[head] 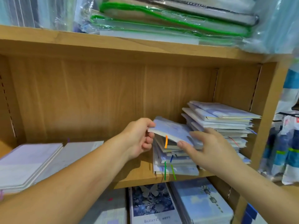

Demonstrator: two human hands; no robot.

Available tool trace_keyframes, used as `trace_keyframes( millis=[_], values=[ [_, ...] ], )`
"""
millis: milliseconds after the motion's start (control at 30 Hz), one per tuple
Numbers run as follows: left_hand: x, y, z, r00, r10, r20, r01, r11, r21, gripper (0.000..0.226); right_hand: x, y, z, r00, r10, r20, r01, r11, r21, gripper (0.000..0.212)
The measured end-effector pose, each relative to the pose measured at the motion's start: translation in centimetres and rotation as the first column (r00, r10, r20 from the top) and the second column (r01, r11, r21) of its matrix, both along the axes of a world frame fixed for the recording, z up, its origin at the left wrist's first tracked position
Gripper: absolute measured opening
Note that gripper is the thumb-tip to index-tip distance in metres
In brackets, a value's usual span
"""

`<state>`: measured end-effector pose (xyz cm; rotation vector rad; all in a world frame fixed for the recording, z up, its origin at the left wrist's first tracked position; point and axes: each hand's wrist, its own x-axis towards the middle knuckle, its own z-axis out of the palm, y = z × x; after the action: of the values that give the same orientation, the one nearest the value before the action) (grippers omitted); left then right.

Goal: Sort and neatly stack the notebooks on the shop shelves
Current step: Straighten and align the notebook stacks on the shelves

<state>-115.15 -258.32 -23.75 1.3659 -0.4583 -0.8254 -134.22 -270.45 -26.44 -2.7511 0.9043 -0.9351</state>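
While both hands, left hand [142, 136] and right hand [208, 147], grip the top notebook [173, 131] above the messy front pile [174, 162] on the shelf [137, 177], next it probably needs squaring up.

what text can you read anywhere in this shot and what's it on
"Butterfly": on the lower edge of the butterfly-cover notebook, below the shelf; the small characters after it are too blurred to read.
Held notebook, gripped by the left hand and right hand: only faint marks on its cover, nothing readable.
Red tag at the right edge: too blurred to read.
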Motion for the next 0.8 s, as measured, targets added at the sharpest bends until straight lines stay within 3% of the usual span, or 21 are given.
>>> trace_keyframes(
  millis=[67, 167, 300, 367, 433, 533, 633, 800],
  values=[
    [1.0, 2.5, 0.1, 1.0, -0.002, 0.028, 0.003, 0.999, -0.045, 0.011, 0.5, 1.4, 0.5, 0.998, 0.046, 0.051, -0.052, 0.991, 0.121, 0.079],
    [2.6, 7.2, 0.0, 0.994, 0.033, 0.1, -0.026, 0.998, -0.063, 0.012, 3.5, 4.5, 1.1, 0.96, 0.228, 0.161, -0.277, 0.856, 0.436, 0.063],
    [5.9, 15.2, -0.2, 0.902, 0.131, 0.41, -0.182, 0.979, 0.089, 0.009, 9.2, 9.1, 0.6, 0.917, 0.325, 0.232, -0.398, 0.701, 0.592, 0.04],
    [7.6, 19.4, -0.8, 0.813, 0.108, 0.572, -0.265, 0.943, 0.199, 0.012, 12.0, 11.4, 0.2, 0.91, 0.368, 0.192, -0.401, 0.66, 0.635, 0.04],
    [8.9, 22.6, -1.8, 0.774, 0.073, 0.63, -0.306, 0.913, 0.271, 0.016, 14.7, 13.6, -0.5, 0.898, 0.409, 0.162, -0.407, 0.633, 0.659, 0.036],
    [11.0, 25.4, -3.5, 0.704, 0.045, 0.708, -0.383, 0.864, 0.326, 0.035, 18.1, 16.5, -1.7, 0.9, 0.426, 0.094, -0.38, 0.657, 0.651, 0.041],
    [12.5, 26.1, -4.5, 0.573, -0.02, 0.819, -0.477, 0.805, 0.353, 0.043, 19.5, 17.0, -2.3, 0.904, 0.427, 0.031, -0.351, 0.698, 0.624, 0.052],
    [13.5, 25.8, -6.2, 0.562, -0.103, 0.821, -0.454, 0.791, 0.41, 0.037, 20.1, 16.1, -2.6, 0.849, 0.524, -0.069, -0.381, 0.697, 0.608, 0.035]
  ],
)
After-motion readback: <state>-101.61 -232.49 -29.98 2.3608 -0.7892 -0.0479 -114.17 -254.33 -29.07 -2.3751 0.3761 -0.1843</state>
